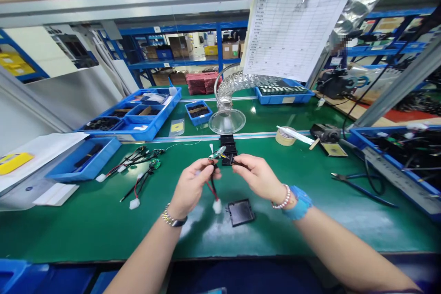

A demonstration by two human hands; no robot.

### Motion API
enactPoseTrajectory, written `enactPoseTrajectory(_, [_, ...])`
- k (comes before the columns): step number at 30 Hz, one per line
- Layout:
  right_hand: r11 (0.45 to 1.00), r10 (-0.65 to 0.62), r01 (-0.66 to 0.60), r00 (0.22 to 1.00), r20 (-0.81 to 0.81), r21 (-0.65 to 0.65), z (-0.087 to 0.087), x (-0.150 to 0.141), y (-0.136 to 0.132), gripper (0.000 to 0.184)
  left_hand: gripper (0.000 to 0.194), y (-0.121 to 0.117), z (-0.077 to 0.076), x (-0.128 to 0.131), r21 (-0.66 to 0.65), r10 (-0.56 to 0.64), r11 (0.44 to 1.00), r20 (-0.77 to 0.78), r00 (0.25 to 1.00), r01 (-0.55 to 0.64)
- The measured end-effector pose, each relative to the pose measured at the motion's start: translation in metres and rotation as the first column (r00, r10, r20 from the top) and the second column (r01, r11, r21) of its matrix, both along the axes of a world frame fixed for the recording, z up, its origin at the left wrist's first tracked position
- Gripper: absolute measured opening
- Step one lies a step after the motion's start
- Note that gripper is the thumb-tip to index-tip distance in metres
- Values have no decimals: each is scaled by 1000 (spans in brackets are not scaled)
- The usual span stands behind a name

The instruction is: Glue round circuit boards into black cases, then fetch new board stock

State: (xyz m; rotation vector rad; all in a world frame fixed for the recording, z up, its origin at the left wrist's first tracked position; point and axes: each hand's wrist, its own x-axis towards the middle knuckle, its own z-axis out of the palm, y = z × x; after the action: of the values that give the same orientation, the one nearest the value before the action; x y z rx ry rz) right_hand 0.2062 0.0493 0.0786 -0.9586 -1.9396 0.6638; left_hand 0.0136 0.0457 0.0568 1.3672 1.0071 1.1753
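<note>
My left hand (196,181) pinches a small circuit board (217,152) with wires on it. Red and black leads hang below the fingers to a white connector plug (217,206). Level with it, my right hand (257,175) closes its fingertips on a thin black wire (237,161) beside the board. Under the hands, a flat black plastic case part (240,212) lies on the green mat. Black rectangular parts (227,141) stand in a row just beyond the hands. Further wired boards (154,164) rest on the mat to the left.
A clear fume hood (227,121) on a silver duct hangs ahead. Pliers (361,188) and a tape roll (285,137) lie right. Blue bins flank the bench, one with cables (406,156). A paper sheet (292,23) hangs above. A small blue tray (199,112) sits behind.
</note>
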Motion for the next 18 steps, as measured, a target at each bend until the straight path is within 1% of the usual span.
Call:
enactPoseTrajectory(1, [1000, 3, -3, 999, 37, 11, -3, 11, -2, 12, 27, -4, 1, -5, -59, -48, 997, -61, 997, 45])
enactPoseTrajectory(2, [1000, 20, -22, 996, 82, 22, -9, 24, -6, 13, 26, -8, 0, -10, -87, -104, 992, -178, 979, 89])
enactPoseTrajectory(3, [998, 53, -58, 989, 136, 33, -16, 36, -10, 15, 26, -14, -1, -14, -82, -164, 986, -328, 930, 145])
enactPoseTrajectory(5, [988, 134, -149, 958, 252, 45, -36, 57, -22, 20, 26, -25, -9, -19, -25, -254, 954, -600, 758, 299])
enactPoseTrajectory(7, [978, 174, -202, 921, 349, 44, -59, 70, -35, 25, 26, -36, -22, -17, 21, -266, 901, -763, 589, 434])
enactPoseTrajectory(8, [979, 168, -199, 910, 380, 44, -71, 74, -40, 25, 26, -41, -30, -14, 43, -238, 886, -812, 532, 462])
enactPoseTrajectory(9, [983, 149, -181, 903, 402, 43, -82, 77, -43, 26, 27, -45, -39, -11, 66, -198, 880, -848, 491, 470])
enactPoseTrajectory(12, [990, 98, -131, 886, 453, 43, -108, 81, -46, 27, 27, -51, -64, 0, 111, -106, 884, -899, 426, 454])
enactPoseTrajectory(15, [991, 77, -122, 865, 496, 59, -123, 81, -42, 28, 27, -52, -77, 6, 116, -67, 890, -923, 379, 440])
enactPoseTrajectory(18, [991, 36, -101, 841, 540, 92, -128, 78, -43, 28, 28, -53, -83, 6, 153, 2, 896, -940, 340, 416])
